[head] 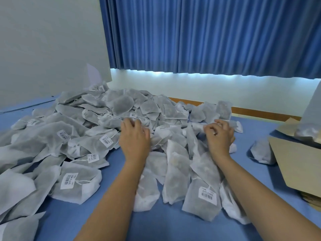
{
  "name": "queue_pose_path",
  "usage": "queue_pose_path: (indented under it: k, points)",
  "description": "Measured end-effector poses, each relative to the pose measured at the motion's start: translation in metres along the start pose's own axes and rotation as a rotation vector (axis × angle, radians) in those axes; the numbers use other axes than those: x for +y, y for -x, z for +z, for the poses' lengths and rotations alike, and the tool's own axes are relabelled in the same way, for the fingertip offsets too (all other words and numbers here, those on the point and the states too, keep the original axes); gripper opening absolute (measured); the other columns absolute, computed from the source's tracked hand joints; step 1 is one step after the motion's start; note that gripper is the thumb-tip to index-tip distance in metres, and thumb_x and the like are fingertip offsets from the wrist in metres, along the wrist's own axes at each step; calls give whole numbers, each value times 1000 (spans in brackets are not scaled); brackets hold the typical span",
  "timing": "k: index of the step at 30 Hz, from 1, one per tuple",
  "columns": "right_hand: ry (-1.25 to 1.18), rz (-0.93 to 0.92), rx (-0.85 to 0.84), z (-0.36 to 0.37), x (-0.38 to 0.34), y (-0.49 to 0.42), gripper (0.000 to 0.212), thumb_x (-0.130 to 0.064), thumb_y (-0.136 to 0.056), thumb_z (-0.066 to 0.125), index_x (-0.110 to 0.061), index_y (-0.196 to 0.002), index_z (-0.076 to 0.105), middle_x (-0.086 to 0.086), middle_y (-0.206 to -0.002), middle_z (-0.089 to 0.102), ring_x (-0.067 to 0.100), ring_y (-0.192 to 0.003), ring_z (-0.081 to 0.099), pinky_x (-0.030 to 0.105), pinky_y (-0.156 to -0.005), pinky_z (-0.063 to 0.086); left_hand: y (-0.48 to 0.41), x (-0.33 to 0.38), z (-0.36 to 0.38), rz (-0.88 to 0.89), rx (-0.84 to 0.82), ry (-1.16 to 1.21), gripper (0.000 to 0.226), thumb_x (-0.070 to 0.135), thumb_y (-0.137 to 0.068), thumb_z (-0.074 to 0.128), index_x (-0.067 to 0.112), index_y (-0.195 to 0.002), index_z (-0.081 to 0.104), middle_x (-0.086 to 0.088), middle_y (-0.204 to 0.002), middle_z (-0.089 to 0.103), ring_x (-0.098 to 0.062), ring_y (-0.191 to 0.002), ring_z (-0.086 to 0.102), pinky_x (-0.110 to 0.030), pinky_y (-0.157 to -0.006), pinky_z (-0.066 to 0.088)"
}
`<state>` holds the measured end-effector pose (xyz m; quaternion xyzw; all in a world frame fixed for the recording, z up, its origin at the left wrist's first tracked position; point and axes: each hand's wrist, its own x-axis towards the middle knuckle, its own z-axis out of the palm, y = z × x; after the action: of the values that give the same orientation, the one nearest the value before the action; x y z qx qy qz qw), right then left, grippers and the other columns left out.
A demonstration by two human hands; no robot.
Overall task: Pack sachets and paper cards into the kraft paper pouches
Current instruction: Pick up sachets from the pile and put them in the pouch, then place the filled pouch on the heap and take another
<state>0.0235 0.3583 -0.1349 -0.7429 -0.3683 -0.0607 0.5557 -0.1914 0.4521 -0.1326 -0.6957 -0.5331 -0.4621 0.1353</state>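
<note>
While resting on the heap, left grip (135,140): fingers bent onto sachets (97,108); whether clamped, cannot tell.
Right grip (219,136): fingers curled round a pale sachet (198,126).
Material of sachets: grey-white non-woven, soft, pillow-shaped, barcode-tagged.
Position of sachets: under, ahead and left of both grips.
Cardboard box (295,164): right of right grip, on blue desk (173,228).

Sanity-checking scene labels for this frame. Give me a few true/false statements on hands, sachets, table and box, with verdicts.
1. The left hand and the right hand are both on the sachet pile. True.
2. The table cover is red. False: it is blue.
3. A cardboard box sits at the right of the table. True.
4. No sachet carries a label. False: several carry white barcode labels.
</note>
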Motion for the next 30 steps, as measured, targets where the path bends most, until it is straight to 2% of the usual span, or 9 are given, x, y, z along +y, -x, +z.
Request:
queue_pose_path:
  k: [2,5,10,15,17,21,25,27,30]
  points:
    - [-29,24,-82,20,-4,-20,7,-29,-89,62,-24,-92,67,-1,-143,45,24,-134,31,38,-111,19,-18,-23,15,-12,-48,-86,31,25,-85,55,5,-107,62,-22,-117,53,-35,-103,50,-42,-78,41]
    - [-23,-35,-286,60,-14,-47,45,-40,-92,57,-28,-135,51,-1,-157,24,22,-146,13,45,-117,11,-48,-56,38,-65,-215,-230,51,43,-90,45,18,-134,48,-21,-148,31,-38,-133,29,-52,-104,21]
    - [-121,-28,-449,136,-24,-91,61,-54,-88,54,-40,-144,34,-6,-161,6,25,-148,-1,55,-116,9,-97,-109,78,-193,-369,-213,62,66,-85,38,46,-143,27,-6,-159,-4,-47,-140,-2,-71,-103,16]
    - [-40,3,-616,207,-14,-108,73,-68,-80,54,-45,-144,29,-7,-160,12,26,-147,2,55,-116,6,-118,-143,120,-216,-540,-79,63,67,-81,31,46,-140,36,-7,-156,12,-37,-144,3,-56,-113,7]
    - [112,-77,-707,217,-18,-110,74,-73,-73,58,-47,-139,38,-3,-155,28,29,-142,20,48,-113,19,-125,-142,122,-189,-589,-62,69,67,-74,25,42,-136,43,-9,-151,24,-33,-141,11,-50,-112,7]
    - [16,-59,-919,204,-28,-95,61,-58,-77,65,-37,-132,50,-5,-144,44,19,-132,41,29,-98,33,-114,-127,119,-22,-676,8,44,57,-83,27,37,-109,57,-1,-134,49,-25,-129,29,-43,-106,15]
    - [-10,-95,-999,174,-43,-60,32,-35,-96,52,-27,-127,56,-2,-132,54,13,-109,51,19,-87,34,-82,-91,87,-90,-736,402,37,49,-88,44,24,-63,55,1,-85,60,-22,-92,55,-32,-83,41]
    - [-5,-89,-1000,148,-48,-40,29,-35,-98,47,-25,-125,56,-8,-117,53,7,-95,49,14,-77,36,-64,-72,67,-104,-768,452,41,54,-78,39,21,-58,52,3,-71,57,-17,-73,54,-28,-62,36]
    - [-141,-5,-972,106,-40,-16,16,-33,-98,49,-35,-109,60,-7,-112,57,0,-91,54,18,-75,41,-41,-53,42,-66,-780,496,46,53,-77,38,14,-70,61,2,-74,61,-14,-73,56,-25,-60,34]
